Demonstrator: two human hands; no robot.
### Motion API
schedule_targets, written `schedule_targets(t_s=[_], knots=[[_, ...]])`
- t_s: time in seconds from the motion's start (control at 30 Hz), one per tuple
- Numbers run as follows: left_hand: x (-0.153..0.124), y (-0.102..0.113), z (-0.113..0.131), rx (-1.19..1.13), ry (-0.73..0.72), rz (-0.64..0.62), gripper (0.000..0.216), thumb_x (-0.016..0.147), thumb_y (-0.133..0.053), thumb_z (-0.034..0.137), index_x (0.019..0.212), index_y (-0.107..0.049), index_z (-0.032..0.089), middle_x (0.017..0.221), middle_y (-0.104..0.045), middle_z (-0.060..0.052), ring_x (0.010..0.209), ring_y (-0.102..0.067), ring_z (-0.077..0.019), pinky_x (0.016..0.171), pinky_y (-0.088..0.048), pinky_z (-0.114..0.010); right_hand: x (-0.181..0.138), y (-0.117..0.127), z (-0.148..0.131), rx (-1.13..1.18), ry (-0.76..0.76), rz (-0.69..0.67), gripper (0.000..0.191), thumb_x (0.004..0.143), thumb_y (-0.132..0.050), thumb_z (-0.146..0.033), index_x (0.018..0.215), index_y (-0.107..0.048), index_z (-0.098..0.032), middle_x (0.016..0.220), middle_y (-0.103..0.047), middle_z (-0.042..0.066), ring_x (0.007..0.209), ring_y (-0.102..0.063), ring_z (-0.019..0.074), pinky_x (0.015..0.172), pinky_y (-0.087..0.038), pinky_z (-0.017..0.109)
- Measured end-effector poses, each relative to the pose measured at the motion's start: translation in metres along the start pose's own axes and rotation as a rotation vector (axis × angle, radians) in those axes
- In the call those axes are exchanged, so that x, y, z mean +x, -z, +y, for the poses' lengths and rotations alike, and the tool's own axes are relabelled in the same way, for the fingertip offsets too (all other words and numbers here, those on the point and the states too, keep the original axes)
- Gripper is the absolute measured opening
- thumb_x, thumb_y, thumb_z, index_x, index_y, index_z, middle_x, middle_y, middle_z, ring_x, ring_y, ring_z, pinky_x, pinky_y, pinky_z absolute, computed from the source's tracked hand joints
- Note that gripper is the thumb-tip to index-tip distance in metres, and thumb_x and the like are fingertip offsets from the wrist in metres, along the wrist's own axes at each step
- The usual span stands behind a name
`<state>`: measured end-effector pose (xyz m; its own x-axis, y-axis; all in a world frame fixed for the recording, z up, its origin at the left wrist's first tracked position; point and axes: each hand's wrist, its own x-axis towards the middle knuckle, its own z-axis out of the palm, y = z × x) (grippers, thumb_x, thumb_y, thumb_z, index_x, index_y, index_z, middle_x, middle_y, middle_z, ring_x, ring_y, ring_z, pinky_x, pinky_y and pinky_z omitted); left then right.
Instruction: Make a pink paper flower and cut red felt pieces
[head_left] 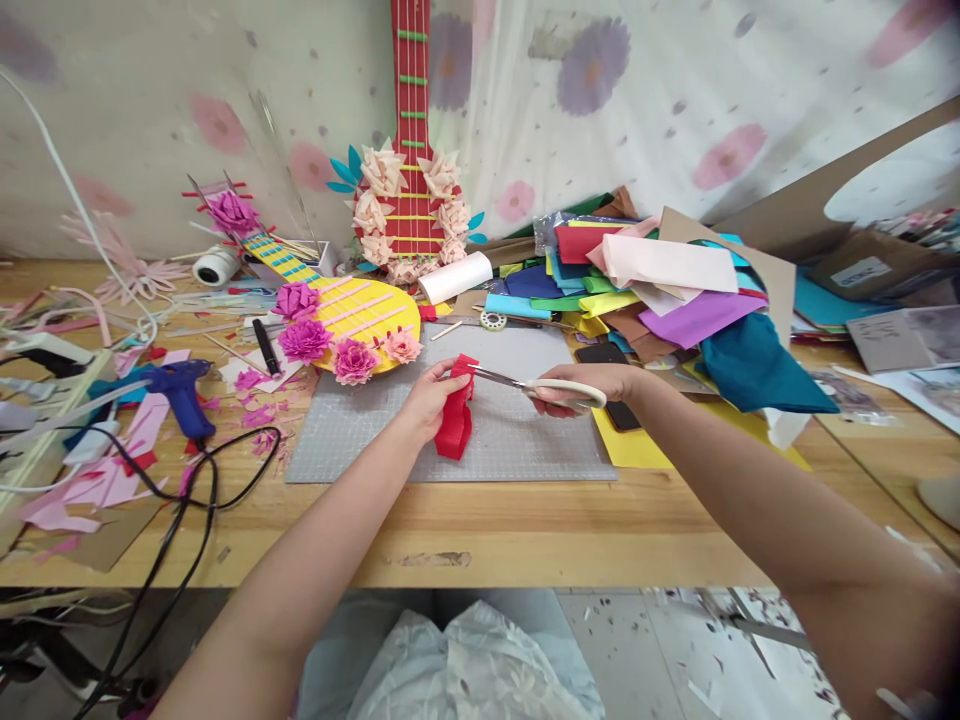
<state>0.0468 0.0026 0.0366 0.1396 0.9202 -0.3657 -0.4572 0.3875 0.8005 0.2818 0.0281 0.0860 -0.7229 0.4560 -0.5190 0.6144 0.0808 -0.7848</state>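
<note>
My left hand [433,398] pinches a folded strip of red crepe paper [454,425], whose lower end hangs down over the grey cutting mat [367,430]. In my right hand [566,388] is a pair of scissors [574,391] with pale handles. Their blades point left and reach the top of the red paper. I cannot tell whether the blades are parted. Left of my hands lies a yellow paper guitar [367,310] with pink and magenta flowers.
Behind stands a red paper guitar [412,150] with pale flowers. A pile of coloured paper [637,280] fills the back right, near a dark phone [622,415]. At left are a blue glue gun [184,395], black cables [214,480] and pink scraps [120,470].
</note>
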Motion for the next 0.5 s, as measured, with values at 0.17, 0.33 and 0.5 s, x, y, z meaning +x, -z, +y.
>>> schedule_targets(t_s=[0.17,0.33,0.5], knots=[[0.000,0.003,0.002,-0.014,-0.002,0.026,0.032,0.066,-0.063,0.004,0.095,-0.056,0.016,0.064,-0.063,0.001,0.049,-0.056,-0.0086,0.053,-0.043,-0.020,-0.003,0.002,0.006,0.010,0.025,-0.032,0.061,0.075,-0.044,-0.071,0.078,-0.055,-0.011,0.061,-0.049,0.000,0.050,-0.040,0.0064,0.047,-0.033,0.020],[-0.001,0.002,-0.002,0.007,-0.011,-0.011,0.037,0.064,-0.067,0.006,0.098,-0.057,0.016,0.064,-0.064,0.001,0.051,-0.056,-0.0090,0.053,-0.043,-0.020,0.004,-0.002,0.007,0.027,0.057,-0.032,0.060,0.076,-0.044,-0.069,0.077,-0.055,-0.010,0.060,-0.049,0.000,0.050,-0.041,0.0064,0.046,-0.033,0.020],[-0.002,0.001,-0.004,0.024,-0.017,0.007,0.039,0.061,-0.069,0.006,0.097,-0.058,0.017,0.064,-0.063,0.001,0.054,-0.058,-0.0097,0.055,-0.043,-0.020,0.013,-0.005,0.000,0.035,0.102,-0.018,0.056,0.077,-0.046,-0.067,0.072,-0.053,-0.012,0.059,-0.048,0.000,0.049,-0.041,0.0063,0.045,-0.033,0.019]])
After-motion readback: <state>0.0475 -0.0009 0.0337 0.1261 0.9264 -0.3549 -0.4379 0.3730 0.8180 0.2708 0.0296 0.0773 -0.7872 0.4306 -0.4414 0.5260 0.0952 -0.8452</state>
